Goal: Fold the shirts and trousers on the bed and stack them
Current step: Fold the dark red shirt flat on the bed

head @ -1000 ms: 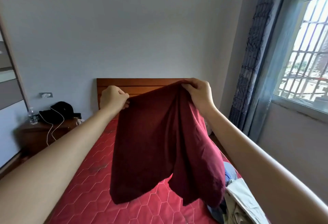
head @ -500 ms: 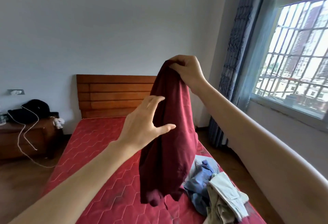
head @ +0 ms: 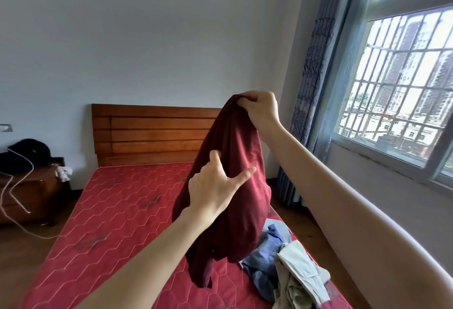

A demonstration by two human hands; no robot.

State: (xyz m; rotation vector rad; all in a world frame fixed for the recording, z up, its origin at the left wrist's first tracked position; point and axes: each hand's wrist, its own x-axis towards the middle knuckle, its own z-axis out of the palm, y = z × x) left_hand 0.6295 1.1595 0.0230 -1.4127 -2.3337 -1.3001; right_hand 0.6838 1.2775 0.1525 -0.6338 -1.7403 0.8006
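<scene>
Above the red mattress (head: 117,210), the right hand (head: 261,110) pinches a hanging maroon garment (head: 235,210); the left hand (head: 215,186), fingers spread, touches it.

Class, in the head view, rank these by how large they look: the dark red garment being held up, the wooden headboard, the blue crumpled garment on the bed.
1-2. Wooden headboard and dark red garment: alike, and the garment is nearer, so unranked.
3. Blue crumpled garment, partly covered.
</scene>
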